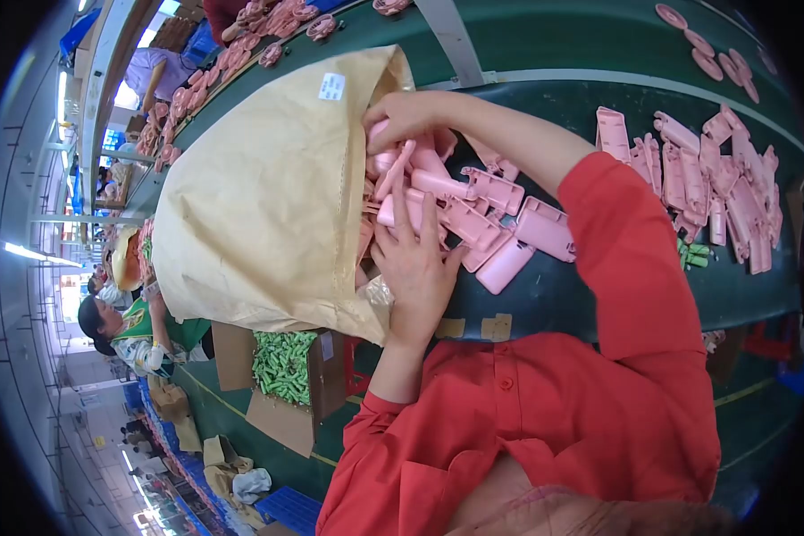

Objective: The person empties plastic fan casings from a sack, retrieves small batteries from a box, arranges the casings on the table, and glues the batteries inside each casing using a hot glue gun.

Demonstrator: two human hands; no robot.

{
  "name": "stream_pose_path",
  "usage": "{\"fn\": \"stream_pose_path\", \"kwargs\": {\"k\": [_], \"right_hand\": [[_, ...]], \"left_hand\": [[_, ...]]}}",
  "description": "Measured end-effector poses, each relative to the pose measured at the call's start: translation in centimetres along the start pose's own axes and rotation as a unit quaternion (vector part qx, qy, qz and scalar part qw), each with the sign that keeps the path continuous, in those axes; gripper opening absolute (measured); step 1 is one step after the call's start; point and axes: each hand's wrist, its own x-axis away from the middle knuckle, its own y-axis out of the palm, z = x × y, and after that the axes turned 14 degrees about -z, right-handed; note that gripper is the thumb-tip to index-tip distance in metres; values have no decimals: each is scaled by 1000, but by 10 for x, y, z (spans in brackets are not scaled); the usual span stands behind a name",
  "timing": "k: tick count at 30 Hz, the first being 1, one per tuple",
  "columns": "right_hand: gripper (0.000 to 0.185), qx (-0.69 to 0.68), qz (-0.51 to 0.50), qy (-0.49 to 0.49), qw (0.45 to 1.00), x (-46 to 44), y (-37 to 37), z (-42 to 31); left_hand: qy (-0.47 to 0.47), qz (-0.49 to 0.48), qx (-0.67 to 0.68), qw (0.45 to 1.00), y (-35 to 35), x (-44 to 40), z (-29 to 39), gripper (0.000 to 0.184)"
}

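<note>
Red shirt of the person was nearest, at six o'clock. At ten o'clock lay one yellowish sack, its mouth facing three, and pink plastic parts were in this mouth and outside it, on the dark green table. At the centre, the left hand was spread wide over these parts; at twelve, the right hand had bent fingers, but I could not tell what it held.

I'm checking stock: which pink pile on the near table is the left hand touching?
The near pile at the mouth of the bag, with the left hand on it. The far pile, beyond the red sleeve, is untouched.
</note>
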Motion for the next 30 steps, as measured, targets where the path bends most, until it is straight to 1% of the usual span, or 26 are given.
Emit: {"fn": "stream_pose_path", "kwargs": {"k": [1,2,3,4,5,6,7,9,10,11,12,13,14,15,17,18,19,20,21,22,23,25,27,28,29,30], "right_hand": [[50,3,-10,-12,1000,2,0,2],[46,36,-44,-52,997,10,0,9],[42,69,-77,-91,991,25,2,7],[37,65,-82,-99,990,36,1,7],[37,64,-78,-95,990,50,-2,8],[37,58,-71,-62,994,68,-5,7],[36,51,-65,-28,996,85,-9,7],[34,19,-52,-17,998,122,-16,14],[33,47,-22,-14,999,138,-20,21],[33,76,9,-12,997,156,-24,27],[33,78,12,-7,997,176,-25,30],[35,97,46,-8,994,196,-26,32],[38,117,81,-7,990,217,-27,33],[38,119,86,-1,989,236,-23,34],[38,92,134,36,986,271,-9,36],[38,92,135,41,986,286,-3,40],[37,90,163,59,981,298,3,45],[35,87,192,76,975,311,9,49],[35,87,190,78,975,324,16,52],[31,58,233,131,962,336,21,53],[28,32,269,181,945,345,28,54],[24,34,263,140,954,355,35,63],[24,115,307,199,924,354,46,65],[29,106,311,229,916,350,45,65],[34,147,346,224,899,350,45,83],[37,234,334,205,890,354,39,102]], "left_hand": [[17,11,9,1000,4,-1,3,95],[26,12,0,1000,8,1,8,89],[31,10,1,999,11,2,14,89],[54,11,1,998,13,2,21,85],[77,13,1,997,15,2,27,80],[90,16,23,995,16,0,33,71],[96,16,26,995,18,-1,37,71],[160,17,48,986,22,-6,44,63],[201,31,45,978,24,-11,46,56],[205,34,48,977,29,-15,48,56],[250,44,91,963,36,-18,48,53],[295,53,131,945,36,-20,50,50],[304,69,149,938,32,-17,51,46],[311,71,152,936,28,-12,51,46],[316,92,171,929,22,1,48,46],[317,60,199,925,29,7,44,55],[319,60,201,924,23,13,46,55],[335,14,190,923,14,19,49,61],[350,-32,178,919,10,23,51,66],[360,-40,165,917,19,24,51,77],[352,-39,169,920,27,24,52,77],[332,-62,129,933,38,12,54,79],[339,-35,175,924,48,4,58,76],[331,-5,191,924,58,0,60,76],[322,-1,204,924,58,-5,63,73],[314,19,202,928,64,-5,69,71]]}}
